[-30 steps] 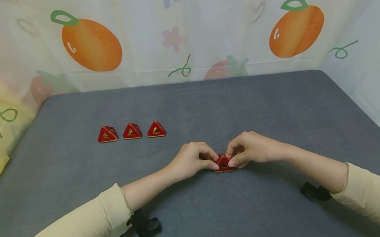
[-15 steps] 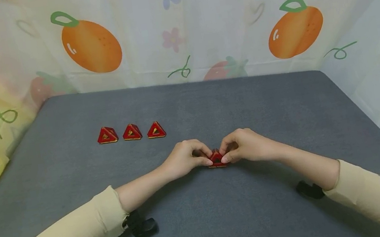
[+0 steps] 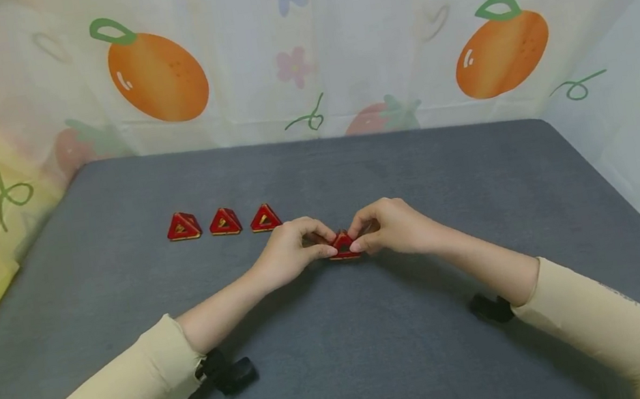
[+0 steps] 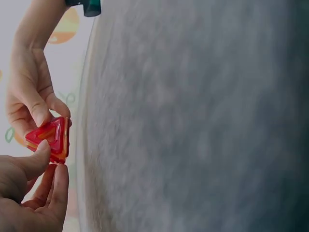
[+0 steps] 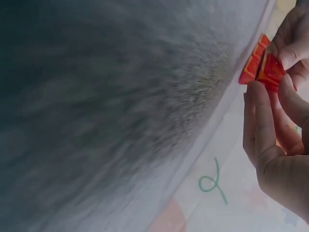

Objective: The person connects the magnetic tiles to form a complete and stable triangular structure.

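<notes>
Both hands hold one small red pyramid with gold edges, low over the grey table. My left hand pinches its left side between thumb and fingertips. On the opposite side, the thumb and fingertips of my right hand pinch it too. In the left wrist view the pyramid shows a glossy triangular face with a recessed middle. From the right wrist, a dark gap shows between the red piece and another red part beside it. Whether its base touches the table, I cannot tell.
Three similar red pyramids stand in a row at the back left: a left one, a middle one and a right one, close to my left hand. A fruit-print cloth hangs behind the grey table.
Both hands have moved together with the held pyramid, away from the body and somewhat left. They are now closer to the row, which stays in place.
</notes>
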A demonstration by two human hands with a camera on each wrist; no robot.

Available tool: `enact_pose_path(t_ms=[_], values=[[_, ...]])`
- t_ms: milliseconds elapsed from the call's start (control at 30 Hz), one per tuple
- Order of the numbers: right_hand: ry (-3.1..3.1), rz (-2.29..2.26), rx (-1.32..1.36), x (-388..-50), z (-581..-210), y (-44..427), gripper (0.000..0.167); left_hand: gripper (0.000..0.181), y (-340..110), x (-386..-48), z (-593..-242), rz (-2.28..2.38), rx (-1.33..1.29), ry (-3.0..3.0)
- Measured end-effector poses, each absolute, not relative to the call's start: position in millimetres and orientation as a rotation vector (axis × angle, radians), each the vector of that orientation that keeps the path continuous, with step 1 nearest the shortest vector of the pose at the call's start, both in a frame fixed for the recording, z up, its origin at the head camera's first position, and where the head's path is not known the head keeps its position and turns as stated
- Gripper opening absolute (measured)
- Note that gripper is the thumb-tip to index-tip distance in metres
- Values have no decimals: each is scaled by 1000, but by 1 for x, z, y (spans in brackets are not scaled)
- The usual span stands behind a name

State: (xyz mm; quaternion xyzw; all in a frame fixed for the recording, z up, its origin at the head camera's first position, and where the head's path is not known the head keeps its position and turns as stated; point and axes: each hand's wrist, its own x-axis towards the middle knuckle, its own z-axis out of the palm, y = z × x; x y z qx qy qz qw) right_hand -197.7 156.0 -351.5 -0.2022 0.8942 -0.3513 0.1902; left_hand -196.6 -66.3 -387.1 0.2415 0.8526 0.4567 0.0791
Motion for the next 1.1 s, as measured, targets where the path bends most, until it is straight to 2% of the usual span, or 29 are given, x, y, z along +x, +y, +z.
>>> enact_pose_path(t_ms=[533, 1100], values=[[2550, -1119, -443, -250, -348, 123, 22, 17, -82, -235, -368, 1318, 521, 2774], [2530, -1069, -426, -272, -357, 103, 22, 10, -85, -250, -364, 1106, 478, 2909]])
